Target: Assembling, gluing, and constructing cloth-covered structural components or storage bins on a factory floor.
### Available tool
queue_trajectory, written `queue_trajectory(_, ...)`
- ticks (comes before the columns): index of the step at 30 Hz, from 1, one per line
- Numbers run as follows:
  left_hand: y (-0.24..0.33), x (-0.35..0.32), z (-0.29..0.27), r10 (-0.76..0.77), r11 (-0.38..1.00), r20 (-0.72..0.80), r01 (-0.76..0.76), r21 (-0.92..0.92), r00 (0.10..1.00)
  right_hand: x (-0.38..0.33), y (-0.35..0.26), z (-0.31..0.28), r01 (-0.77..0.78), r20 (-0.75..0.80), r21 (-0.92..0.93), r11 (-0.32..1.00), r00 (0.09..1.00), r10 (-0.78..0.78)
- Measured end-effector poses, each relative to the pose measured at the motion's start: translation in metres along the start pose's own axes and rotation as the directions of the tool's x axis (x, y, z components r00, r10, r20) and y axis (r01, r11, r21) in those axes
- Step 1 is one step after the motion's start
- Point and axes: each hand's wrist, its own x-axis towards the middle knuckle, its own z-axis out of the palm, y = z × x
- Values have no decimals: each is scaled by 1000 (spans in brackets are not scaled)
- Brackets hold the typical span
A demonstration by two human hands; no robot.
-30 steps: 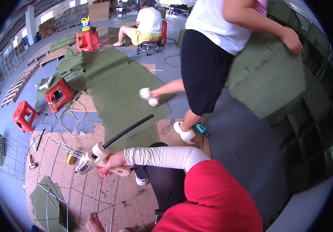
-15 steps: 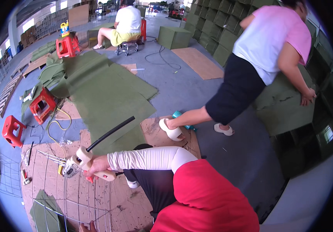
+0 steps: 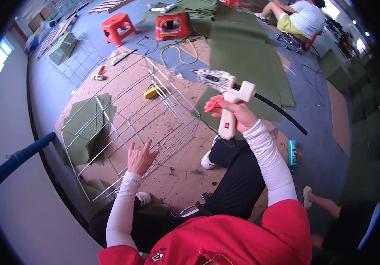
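A cream hot glue gun (image 3: 228,115) with a red trigger is gripped in my right hand (image 3: 242,115). From its back end sticks a long black glue stick (image 3: 282,113), and its nozzle points left. My left hand (image 3: 140,159) has its fingers spread, holding nothing, over the near part of a silver wire rack (image 3: 130,121). Whether its fingertips touch the wires I cannot tell. Beneath the rack's left side lie cut pieces of green sheet (image 3: 80,128). The rack rests on brown cardboard (image 3: 172,165) strewn with dark scraps.
Red stools (image 3: 118,27) and a yellow cord (image 3: 182,54) are beyond the rack. A large green sheet (image 3: 243,57) covers floor ahead. To the right lies a teal bottle (image 3: 292,154), near a co-worker's leg (image 3: 324,205). Another person (image 3: 302,20) sits far right. A wall (image 3: 26,176) runs along the left.
My view has swung left. The glue gun, still in my right hand, has come up and away from the wire rack. My left hand, barely visible before, now shows fully with spread fingers.
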Motion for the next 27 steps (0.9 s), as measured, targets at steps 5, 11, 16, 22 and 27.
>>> queue_trajectory(5, -13, 11, 3, -181, 976, -103, 192, 101, 978, -3, -2, 3, -37, -10, 11, 999, 999, 37)
queue_trajectory(11, -18, 45, -5, -311, 938, -418, 346, 8, 854, -2, -4, -1, -53, -6, 11, 999, 999, 53)
queue_trajectory(16, -16, 74, 9, -428, 893, -437, 444, -71, 792, 0, -5, -2, 15, 51, -64, 998, 999, -12)
queue_trajectory(22, 17, 52, 52, -484, 875, -308, 456, -162, 819, 28, 7, -23, 192, 106, -228, 955, 980, -171)
queue_trajectory(27, 13, 56, 48, -532, 847, -297, 495, -195, 793, 52, 22, -58, 312, -114, -428, 848, 912, -393)
